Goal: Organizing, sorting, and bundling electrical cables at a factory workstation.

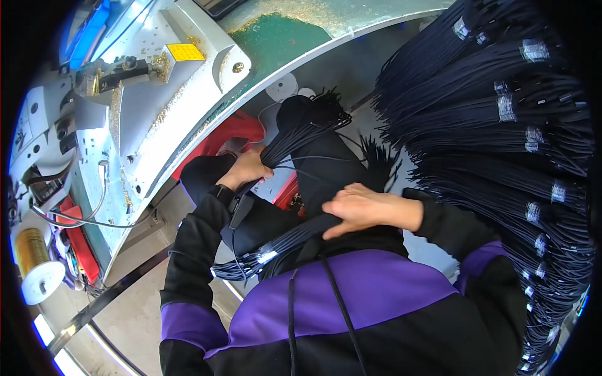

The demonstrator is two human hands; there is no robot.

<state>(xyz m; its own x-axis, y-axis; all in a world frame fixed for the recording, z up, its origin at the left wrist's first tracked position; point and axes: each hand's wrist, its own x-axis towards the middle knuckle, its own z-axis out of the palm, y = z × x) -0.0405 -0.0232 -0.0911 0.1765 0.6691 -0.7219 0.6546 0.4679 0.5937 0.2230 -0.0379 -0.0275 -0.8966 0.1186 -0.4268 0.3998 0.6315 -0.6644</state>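
Note:
Across my lap lie two bunches of thin black cables. My left hand [248,168] is closed around the far cable bunch [295,136], whose loose ends fan out over my knee. My right hand [359,208] is closed over the right end of the near cable bunch [295,238], its fingers partly hidden beneath. A shiny clear band wraps that near bunch close to its left end. One or two single cables stray between the bunches. More loose black cable ends [379,160] show beyond my right wrist.
Many banded black cable bundles [464,106] are piled at the right. A machine [182,100] with a yellow label and brass-coloured scraps stands on the green-topped bench [282,41] at the left. Red containers [248,130] sit below, and a gold wire spool [31,250] is at far left.

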